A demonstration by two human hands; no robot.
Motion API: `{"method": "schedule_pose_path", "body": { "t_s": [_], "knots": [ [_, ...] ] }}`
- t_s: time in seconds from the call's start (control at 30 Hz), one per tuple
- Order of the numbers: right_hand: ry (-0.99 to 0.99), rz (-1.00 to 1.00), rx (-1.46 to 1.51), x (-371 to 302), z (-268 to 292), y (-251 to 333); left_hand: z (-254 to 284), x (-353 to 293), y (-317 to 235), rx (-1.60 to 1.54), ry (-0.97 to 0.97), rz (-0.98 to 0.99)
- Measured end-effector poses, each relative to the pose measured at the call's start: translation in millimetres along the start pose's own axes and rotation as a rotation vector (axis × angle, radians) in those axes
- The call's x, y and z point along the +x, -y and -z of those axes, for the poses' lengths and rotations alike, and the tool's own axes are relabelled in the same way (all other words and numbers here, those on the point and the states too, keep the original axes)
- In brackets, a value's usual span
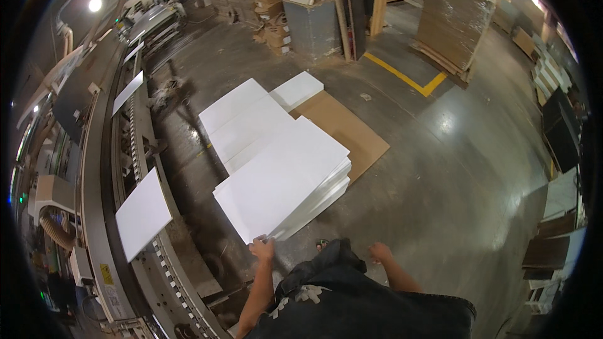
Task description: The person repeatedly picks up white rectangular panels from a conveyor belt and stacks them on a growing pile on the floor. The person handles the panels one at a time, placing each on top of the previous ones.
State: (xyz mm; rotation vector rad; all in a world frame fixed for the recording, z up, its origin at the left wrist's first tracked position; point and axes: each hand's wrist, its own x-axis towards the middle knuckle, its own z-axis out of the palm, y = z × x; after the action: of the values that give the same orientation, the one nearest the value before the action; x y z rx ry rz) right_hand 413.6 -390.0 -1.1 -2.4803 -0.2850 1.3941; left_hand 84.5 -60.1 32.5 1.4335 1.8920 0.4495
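A tall stack of white panels point(286, 169) rises in front of me, its top sheets slightly out of line. My left hand point(262, 248) is at the stack's near corner, with its fingers closed on the edge of the top white panel. Off to the right of my body, my right hand point(379, 253) hangs over the floor, fingers loosely bent and nothing visible in it. Behind the tall stack lie further white panels point(242, 113) and a smaller white pile point(298, 90). A brown board point(352, 135) shows beneath and beside them.
Along my left runs a long machine with a conveyor track point(135, 144), carrying a white panel point(144, 213) and others farther along. Stacked cartons point(271, 6) and a grey bin point(313, 28) stand ahead. A wrapped pallet load point(453, 22) is at the far right, near yellow floor tape point(402, 74).
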Motion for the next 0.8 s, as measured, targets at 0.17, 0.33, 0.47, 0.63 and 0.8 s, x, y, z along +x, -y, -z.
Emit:
{"method": "schedule_pose_path", "body": {
  "t_s": [0.17,0.33,0.47,0.63,0.8],
  "knots": [
    [-0.285,0.235,-0.121,-10,64,78,7,-4,-5,-0.446,0.028,0.409],
    [-0.371,0.518,-0.086,-19,65,215,8,8,46,-0.339,0.259,0.282],
    [-0.41,0.977,-0.283,-18,39,288,11,-44,69,-0.385,0.224,0.246],
    [-0.38,1.307,-0.453,38,-12,337,79,-140,94,-0.602,0.127,0.277],
    [-0.446,1.063,-0.37,58,-23,320,164,-218,131,-0.594,-0.082,0.212]
  ]
}}
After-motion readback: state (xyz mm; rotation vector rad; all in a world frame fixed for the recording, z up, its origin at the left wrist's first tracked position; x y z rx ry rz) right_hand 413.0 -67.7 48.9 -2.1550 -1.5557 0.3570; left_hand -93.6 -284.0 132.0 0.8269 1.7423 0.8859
